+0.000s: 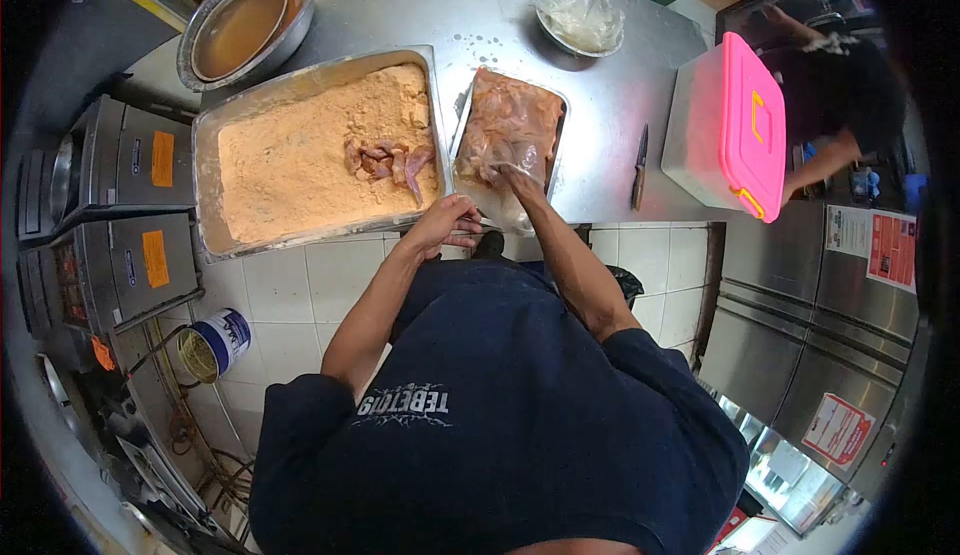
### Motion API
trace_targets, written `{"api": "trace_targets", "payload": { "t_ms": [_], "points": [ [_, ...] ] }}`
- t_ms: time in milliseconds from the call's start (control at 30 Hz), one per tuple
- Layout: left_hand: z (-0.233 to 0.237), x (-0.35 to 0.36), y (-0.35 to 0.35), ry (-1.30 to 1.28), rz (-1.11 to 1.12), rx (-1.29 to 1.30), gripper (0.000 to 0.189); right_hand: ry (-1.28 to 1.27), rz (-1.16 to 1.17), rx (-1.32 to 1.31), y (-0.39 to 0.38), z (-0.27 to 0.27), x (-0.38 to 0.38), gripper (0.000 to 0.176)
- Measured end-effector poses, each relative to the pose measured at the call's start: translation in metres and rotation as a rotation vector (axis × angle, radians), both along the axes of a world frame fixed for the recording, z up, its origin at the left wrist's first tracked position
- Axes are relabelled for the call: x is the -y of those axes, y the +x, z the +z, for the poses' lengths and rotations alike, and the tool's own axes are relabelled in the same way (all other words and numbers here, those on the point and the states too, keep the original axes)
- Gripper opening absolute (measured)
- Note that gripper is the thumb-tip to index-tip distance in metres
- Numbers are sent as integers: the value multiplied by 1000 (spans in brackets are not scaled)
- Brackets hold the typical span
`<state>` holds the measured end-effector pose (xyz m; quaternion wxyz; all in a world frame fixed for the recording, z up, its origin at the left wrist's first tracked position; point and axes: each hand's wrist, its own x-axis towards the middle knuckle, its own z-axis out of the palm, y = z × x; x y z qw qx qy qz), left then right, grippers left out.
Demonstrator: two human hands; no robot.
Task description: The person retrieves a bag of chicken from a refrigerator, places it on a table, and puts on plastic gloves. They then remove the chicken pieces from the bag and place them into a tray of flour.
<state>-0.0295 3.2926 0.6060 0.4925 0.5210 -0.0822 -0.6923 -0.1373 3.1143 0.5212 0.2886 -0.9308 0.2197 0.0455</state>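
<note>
A large steel tray (210, 145) filled with orange-tan breading flour lies on the steel counter, with several raw chicken pieces (392, 163) on the flour at its right side. Beside it to the right is a smaller steel tray (462, 115) lined with a plastic bag of marinated raw chicken (510, 120). My right hand (512, 177) reaches into that bag at its near end, fingers in the meat. My left hand (447, 223) rests on the near edge of the counter between the two trays, fingers curled on the bag's plastic edge.
A knife (639, 170) lies on the counter right of the small tray. A white box with a pink lid (752, 125) stands at the right, a person behind it. A steel bowl of brown liquid (245, 20) and a bowl with plastic (580, 17) sit at the back.
</note>
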Motion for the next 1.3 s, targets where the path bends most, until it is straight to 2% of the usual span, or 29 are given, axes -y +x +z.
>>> {"api": "trace_targets", "payload": {
  "t_ms": [167, 367, 533, 700, 833, 1133, 1300],
  "points": [
    [0, -1, 1, 7, -6, 11, 20, 22, -47, 24, -9, 19, 6, 14],
    [-1, 1, 1, 3, 0, 4, 21, -35, -193, 179, 8, 61, 32, 14],
    [3, 9, 2, 3, -19, -6, 21, -133, -136, 199, 21, 48, 24, 13],
    [4, 5, 3, 5, -13, 11, 21, -147, 25, 63, 12, 38, -5, 12],
    [-2, 6, 4, -13, -22, 1, 20, -149, 65, 29, 8, 29, -13, 12],
    [-3, 3, 4, -14, -27, 1, 22, -99, -15, 67, -2, 39, -1, 11],
    [-2, 2, 5, -20, -25, 12, 22, -78, -140, 156, -7, 63, 3, 10]
  ]
}}
